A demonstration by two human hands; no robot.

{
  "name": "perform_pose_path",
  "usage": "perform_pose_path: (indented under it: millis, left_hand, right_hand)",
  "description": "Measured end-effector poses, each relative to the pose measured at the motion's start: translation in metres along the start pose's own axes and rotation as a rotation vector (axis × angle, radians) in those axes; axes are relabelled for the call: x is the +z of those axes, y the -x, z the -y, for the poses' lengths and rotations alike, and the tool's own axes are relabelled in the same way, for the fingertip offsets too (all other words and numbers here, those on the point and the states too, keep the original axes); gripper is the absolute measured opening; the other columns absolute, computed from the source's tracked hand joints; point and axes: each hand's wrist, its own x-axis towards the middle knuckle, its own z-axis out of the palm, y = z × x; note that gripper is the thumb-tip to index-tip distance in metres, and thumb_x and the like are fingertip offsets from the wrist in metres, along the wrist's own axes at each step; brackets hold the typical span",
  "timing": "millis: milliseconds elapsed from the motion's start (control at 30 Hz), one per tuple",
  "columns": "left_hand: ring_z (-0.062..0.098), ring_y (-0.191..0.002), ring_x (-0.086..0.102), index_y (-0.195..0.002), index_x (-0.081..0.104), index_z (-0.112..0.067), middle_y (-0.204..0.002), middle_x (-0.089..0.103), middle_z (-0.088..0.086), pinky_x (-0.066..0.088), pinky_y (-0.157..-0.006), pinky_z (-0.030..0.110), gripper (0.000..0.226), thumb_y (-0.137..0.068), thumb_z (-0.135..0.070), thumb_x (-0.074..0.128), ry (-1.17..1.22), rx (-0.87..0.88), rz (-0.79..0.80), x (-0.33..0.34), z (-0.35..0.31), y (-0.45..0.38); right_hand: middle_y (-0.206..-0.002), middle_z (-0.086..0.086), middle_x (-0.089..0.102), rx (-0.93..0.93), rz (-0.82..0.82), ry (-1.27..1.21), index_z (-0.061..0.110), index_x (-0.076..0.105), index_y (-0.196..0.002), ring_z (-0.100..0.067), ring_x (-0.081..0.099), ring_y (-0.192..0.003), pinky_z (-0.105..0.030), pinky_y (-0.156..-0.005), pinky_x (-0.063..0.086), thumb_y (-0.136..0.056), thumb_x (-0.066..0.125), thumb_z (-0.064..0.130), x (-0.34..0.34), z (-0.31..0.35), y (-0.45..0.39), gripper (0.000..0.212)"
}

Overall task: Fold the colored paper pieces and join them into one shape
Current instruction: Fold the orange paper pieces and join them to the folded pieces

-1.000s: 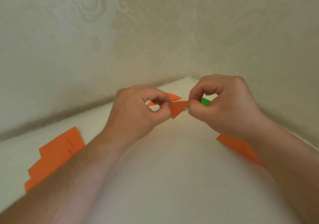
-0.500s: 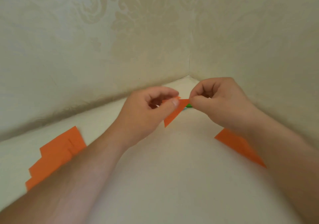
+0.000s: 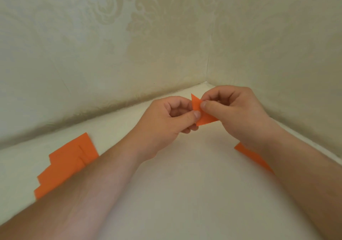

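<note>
Both hands meet above the far part of the pale desk (image 3: 185,193), close to the corner where two patterned walls (image 3: 129,54) join. The left hand (image 3: 166,123) pinches the folded orange piece (image 3: 200,113) at its left edge, thumb on top, fingers curled under; the right hand (image 3: 235,115) pinches its right side, thumb tip pressed on the paper face. The piece is held off the desk, one sharp point up toward the corner, its lower edge slanting down to the right. A staggered stack of orange paper sheets (image 3: 68,163) lies flat by the left wall edge, partly under the left forearm. Another orange sheet (image 3: 249,154) lies beneath the right wrist, near the right wall. Between the forearms the desk surface spreads wide toward the viewer.
</note>
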Motion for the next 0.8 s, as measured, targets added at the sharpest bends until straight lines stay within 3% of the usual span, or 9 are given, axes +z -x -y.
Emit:
perform_pose_path:
  millis: [100,200,267,400,500,567,700,800]
  left_hand:
    - [0.016,-0.08,0.07,-0.101,0.076,-0.015,-0.086,0.077,0.006,0.058,-0.086,0.045,0.007,-0.095,-0.017,0.072,-0.004,0.039,-0.034,0.001,0.0,0.001]
    - [0.014,-0.081,0.072,-0.092,0.078,-0.014,-0.087,0.078,0.005,0.061,-0.086,0.037,0.004,-0.094,-0.016,0.074,-0.028,0.106,-0.089,0.001,0.0,0.0]
    - [0.01,-0.078,0.071,-0.087,0.079,-0.017,-0.084,0.079,0.001,0.058,-0.079,0.028,0.008,-0.092,-0.014,0.075,-0.064,0.146,-0.132,-0.002,0.0,-0.001]
    - [0.014,-0.075,0.072,-0.084,0.077,-0.019,-0.08,0.078,0.0,0.061,-0.079,0.034,0.01,-0.091,-0.012,0.076,-0.008,0.174,-0.251,-0.012,-0.003,-0.007]
    - [0.013,-0.066,0.065,-0.087,0.075,-0.013,-0.073,0.073,0.0,0.059,-0.074,0.03,0.007,-0.094,-0.012,0.072,0.09,0.15,-0.381,-0.025,-0.006,-0.012]
    - [0.014,-0.067,0.061,-0.087,0.075,-0.016,-0.073,0.071,0.0,0.057,-0.074,0.033,0.008,-0.095,-0.015,0.072,0.077,0.146,-0.41,-0.033,-0.006,-0.015]
    - [0.013,-0.066,0.052,-0.09,0.074,-0.019,-0.072,0.065,-0.006,0.049,-0.067,0.028,0.006,-0.093,-0.014,0.074,0.003,0.183,-0.369,-0.031,-0.001,-0.015]
    - [0.014,-0.066,0.054,-0.091,0.074,-0.017,-0.073,0.063,-0.001,0.048,-0.066,0.022,0.009,-0.093,-0.009,0.073,0.018,0.244,-0.326,-0.025,-0.002,-0.012]
  right_hand:
    - [-0.076,-0.014,0.073,-0.016,0.032,0.052,0.017,0.073,-0.076,-0.044,0.067,-0.076,-0.06,-0.073,0.057,-0.077,0.067,0.021,0.003,0.0,0.001,0.007]
    - [-0.067,-0.01,0.068,0.001,0.052,0.068,0.014,0.071,-0.074,-0.025,0.057,-0.063,-0.046,-0.06,0.049,-0.077,0.066,0.019,0.006,-0.005,0.002,0.007]
    - [-0.067,-0.011,0.065,0.034,0.069,0.059,0.013,0.07,-0.074,-0.02,0.052,-0.064,-0.039,-0.062,0.042,-0.073,0.064,0.02,0.006,-0.006,0.001,0.01]
    - [-0.068,-0.016,0.063,0.101,0.058,0.134,0.012,0.07,-0.072,-0.016,0.047,-0.057,-0.025,-0.053,0.036,-0.079,0.068,0.016,-0.004,-0.006,-0.002,0.007]
    - [-0.058,-0.003,0.06,0.164,0.005,0.202,0.01,0.07,-0.069,-0.01,0.042,-0.047,-0.018,-0.044,0.033,-0.081,0.067,0.009,-0.013,-0.009,-0.005,0.012]
    - [-0.057,-0.001,0.062,0.191,-0.05,0.202,0.011,0.07,-0.068,-0.01,0.045,-0.048,-0.02,-0.049,0.036,-0.081,0.066,0.01,-0.017,-0.011,-0.008,0.014]
    - [-0.059,-0.002,0.063,0.218,-0.144,0.047,0.012,0.068,-0.079,-0.019,0.054,-0.057,-0.039,-0.066,0.046,-0.087,0.064,0.021,-0.016,-0.004,-0.013,0.013]
    - [-0.068,-0.008,0.068,0.43,-0.003,-0.073,0.02,0.066,-0.1,-0.023,0.058,-0.056,-0.043,-0.073,0.049,-0.098,0.055,0.049,-0.014,0.003,-0.01,0.031]
